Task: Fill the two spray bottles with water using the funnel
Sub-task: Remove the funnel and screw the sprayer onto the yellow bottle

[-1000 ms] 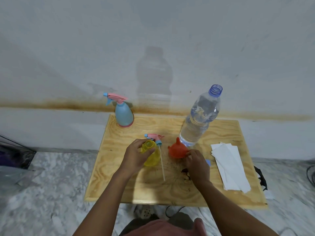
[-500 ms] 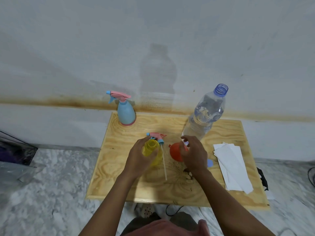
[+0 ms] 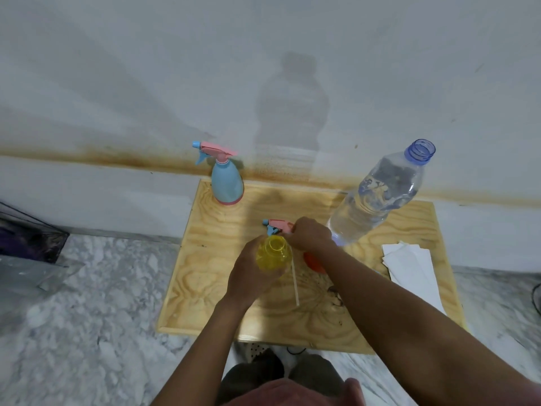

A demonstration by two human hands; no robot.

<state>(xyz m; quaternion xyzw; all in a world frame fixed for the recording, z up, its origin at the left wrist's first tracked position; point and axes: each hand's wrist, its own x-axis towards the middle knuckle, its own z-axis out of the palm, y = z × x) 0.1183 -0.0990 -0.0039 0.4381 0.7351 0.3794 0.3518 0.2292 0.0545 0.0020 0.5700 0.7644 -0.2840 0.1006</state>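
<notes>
My left hand (image 3: 248, 276) grips the open yellow spray bottle (image 3: 273, 254), standing on the wooden table (image 3: 205, 288). Its pink and blue spray head (image 3: 276, 225) lies just behind it, with a white tube (image 3: 295, 284) running toward me. My right hand (image 3: 310, 232) reaches across, its curled fingers on the right end of that spray head. The orange funnel (image 3: 313, 263) lies on the table, half hidden under my right wrist. A blue spray bottle (image 3: 227, 184) with its head on stands at the back left. The large clear water bottle (image 3: 377, 197), uncapped, stands at the back right.
A stack of white paper sheets (image 3: 409, 266) lies on the table's right side. The table stands against a stained white wall (image 3: 263, 83). A marble floor (image 3: 87, 317) surrounds it, with a dark bag (image 3: 26, 238) at the far left.
My right hand left the orange funnel and moved left and back to the spray head. My left hand kept hold of the yellow bottle.
</notes>
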